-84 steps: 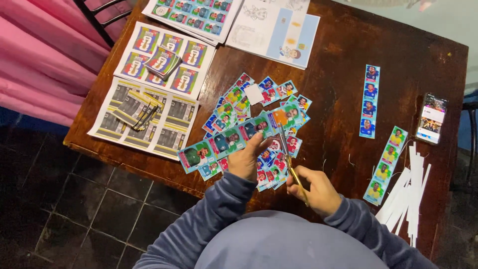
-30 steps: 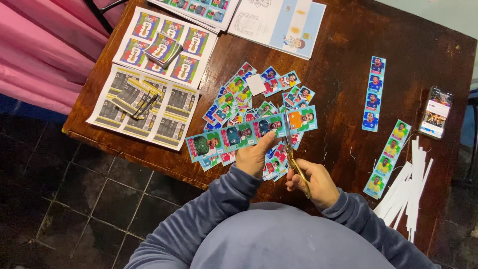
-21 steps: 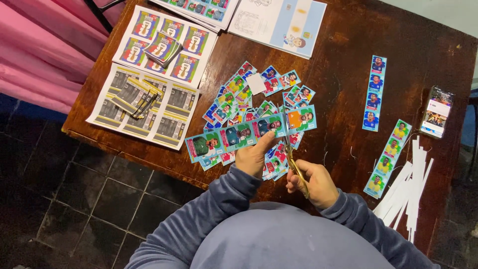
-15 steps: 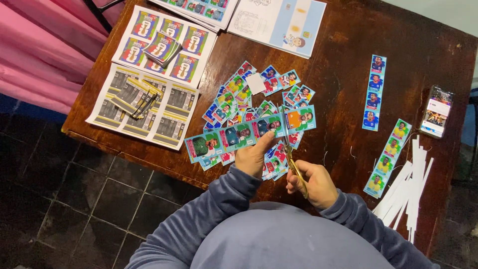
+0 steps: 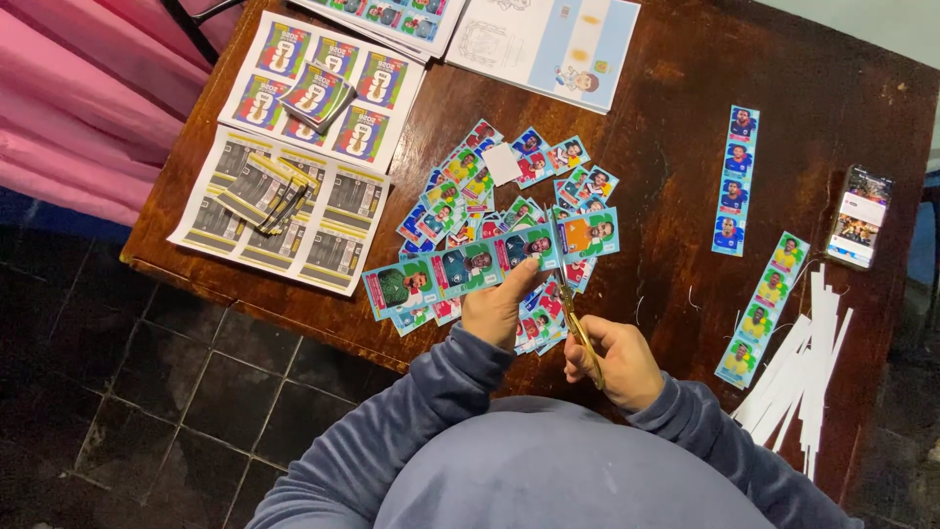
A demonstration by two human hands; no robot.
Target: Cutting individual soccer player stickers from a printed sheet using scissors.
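Barely anything shifts since half a second ago — the sticker strip keeps its slant above the pile, scissors still at its right end. Biggest thing first: a dark wooden table, scuffed and glossy, over a floor of dark square tiles, with pink cloth at the left edge. On the wood lie two uncut printed sheets, an open album, then the loose heap of cut stickers — bright, glossy little rectangles. Right of them, a blue strip and a green strip, white paper offcuts, a phone. The left hand pinches the long strip from below; the right hand is closed round the gold scissor handles, blades at the orange sticker.
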